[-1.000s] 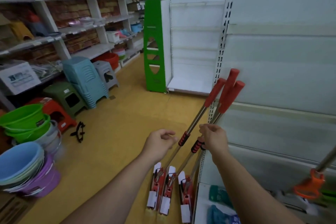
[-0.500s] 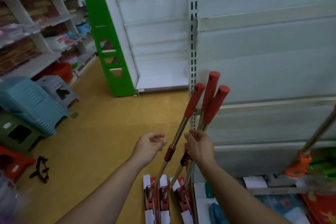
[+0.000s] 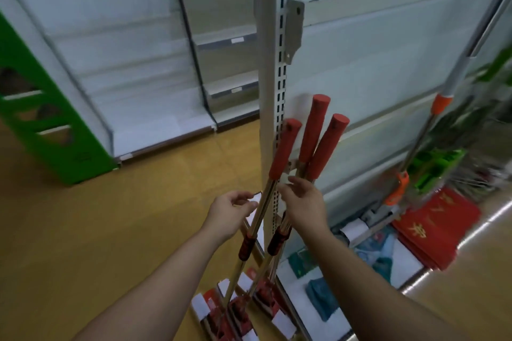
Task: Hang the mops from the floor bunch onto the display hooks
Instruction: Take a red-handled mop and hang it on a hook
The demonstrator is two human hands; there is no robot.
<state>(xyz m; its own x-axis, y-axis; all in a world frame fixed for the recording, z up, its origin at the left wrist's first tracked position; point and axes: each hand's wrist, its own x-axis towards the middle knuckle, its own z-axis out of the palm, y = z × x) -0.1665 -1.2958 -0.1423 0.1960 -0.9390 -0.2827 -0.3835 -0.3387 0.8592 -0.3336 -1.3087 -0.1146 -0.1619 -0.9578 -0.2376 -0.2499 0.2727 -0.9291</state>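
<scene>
Beside slotted upright [image 3: 270, 63], three mops [image 3: 288, 152] tilted, red grips [image 3: 315, 130] uppermost

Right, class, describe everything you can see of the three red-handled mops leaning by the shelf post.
The three mops stand as a bunch, heads on the yellow floor, tilted up toward the white slotted post. Each has a thin shiny metal shaft, a matte red cylindrical grip on top and a red-and-white head; two show red-and-black collars midway. The right hand lies against the two right shafts, fingers fairly straight; the left hand hovers curled at the left shaft, contact unclear.
</scene>
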